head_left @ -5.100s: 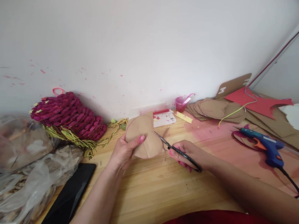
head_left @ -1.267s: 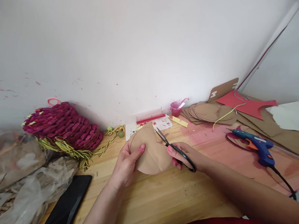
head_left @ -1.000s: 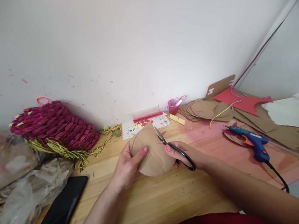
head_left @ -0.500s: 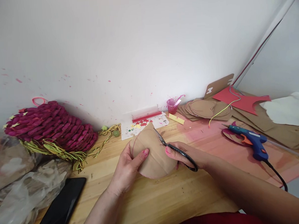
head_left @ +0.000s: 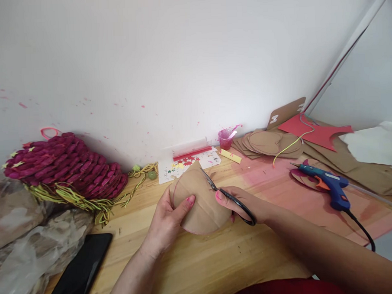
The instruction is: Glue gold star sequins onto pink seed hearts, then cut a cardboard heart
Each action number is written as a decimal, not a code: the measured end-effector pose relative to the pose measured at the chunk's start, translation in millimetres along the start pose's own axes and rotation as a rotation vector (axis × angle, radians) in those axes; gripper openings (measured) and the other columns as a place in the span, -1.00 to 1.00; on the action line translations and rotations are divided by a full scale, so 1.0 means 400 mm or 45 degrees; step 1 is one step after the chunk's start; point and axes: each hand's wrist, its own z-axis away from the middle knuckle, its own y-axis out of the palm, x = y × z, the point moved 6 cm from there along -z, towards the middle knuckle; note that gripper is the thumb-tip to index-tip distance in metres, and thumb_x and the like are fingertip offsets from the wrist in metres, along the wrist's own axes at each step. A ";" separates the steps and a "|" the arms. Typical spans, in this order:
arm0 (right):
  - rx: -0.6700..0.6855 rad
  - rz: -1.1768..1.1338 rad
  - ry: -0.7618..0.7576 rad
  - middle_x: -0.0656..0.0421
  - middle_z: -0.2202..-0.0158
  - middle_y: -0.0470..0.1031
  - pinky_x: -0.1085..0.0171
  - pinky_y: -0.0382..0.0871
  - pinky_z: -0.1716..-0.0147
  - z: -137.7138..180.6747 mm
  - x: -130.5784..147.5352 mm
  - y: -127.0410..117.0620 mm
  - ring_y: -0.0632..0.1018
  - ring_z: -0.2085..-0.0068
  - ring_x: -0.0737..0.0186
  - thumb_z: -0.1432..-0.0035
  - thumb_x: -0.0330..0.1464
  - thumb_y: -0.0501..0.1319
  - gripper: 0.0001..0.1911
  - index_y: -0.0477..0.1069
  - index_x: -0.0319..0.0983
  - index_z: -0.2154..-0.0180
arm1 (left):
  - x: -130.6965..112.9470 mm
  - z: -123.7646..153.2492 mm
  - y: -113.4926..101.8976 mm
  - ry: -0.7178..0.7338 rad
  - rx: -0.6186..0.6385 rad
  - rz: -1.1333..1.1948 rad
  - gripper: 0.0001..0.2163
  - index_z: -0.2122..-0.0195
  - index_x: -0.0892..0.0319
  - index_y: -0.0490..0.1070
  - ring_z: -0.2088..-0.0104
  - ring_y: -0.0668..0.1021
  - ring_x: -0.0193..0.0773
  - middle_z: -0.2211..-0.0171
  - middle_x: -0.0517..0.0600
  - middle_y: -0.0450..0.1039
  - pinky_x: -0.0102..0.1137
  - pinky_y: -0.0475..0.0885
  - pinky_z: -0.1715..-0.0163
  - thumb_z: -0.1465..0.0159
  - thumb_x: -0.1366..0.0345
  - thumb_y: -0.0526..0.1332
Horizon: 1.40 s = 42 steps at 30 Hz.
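My left hand pinches the left side of a brown cardboard piece, with the thumb on top and the other fingers behind. The cardboard is mostly round, comes to a point at its top, and carries a purple outline. In my right hand are black-handled scissors, their blades lying along the upper right edge of the cardboard. Part of the handle and several of my right fingers are hidden behind the cardboard and the hand.
Behind the hands, a white sheet bears small coloured stars. A pink cup stands by the wall. Cut cardboard shapes and a blue glue gun lie to the right. Magenta stringed rounds, plastic bags and a black slab are left.
The scissors' handle has shifted slightly left, and my right hand with it. My left hand keeps its hold on the cardboard. The whole view has moved very slightly.
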 end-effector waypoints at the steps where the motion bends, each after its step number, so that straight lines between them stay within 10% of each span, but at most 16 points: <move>1: -0.001 0.000 -0.005 0.26 0.48 0.18 0.29 0.29 0.56 0.000 -0.002 0.000 0.34 0.48 0.27 -0.21 0.18 0.03 -0.46 0.21 -0.17 0.42 | -0.001 0.000 0.001 0.009 0.006 0.000 -0.47 -0.16 0.12 0.30 0.00 0.59 -0.03 -0.11 0.15 0.48 -0.26 0.54 0.08 -0.19 0.23 0.40; 42: -0.058 0.023 0.095 0.31 0.61 0.23 0.36 0.20 0.70 0.003 -0.028 0.002 0.32 0.65 0.37 -0.15 0.23 0.06 -0.40 0.22 -0.18 0.45 | 0.000 0.001 -0.008 -0.034 -0.075 0.060 -0.39 -0.16 0.13 0.34 0.13 0.63 -0.08 0.00 0.13 0.55 -0.30 0.56 0.17 -0.09 0.24 0.46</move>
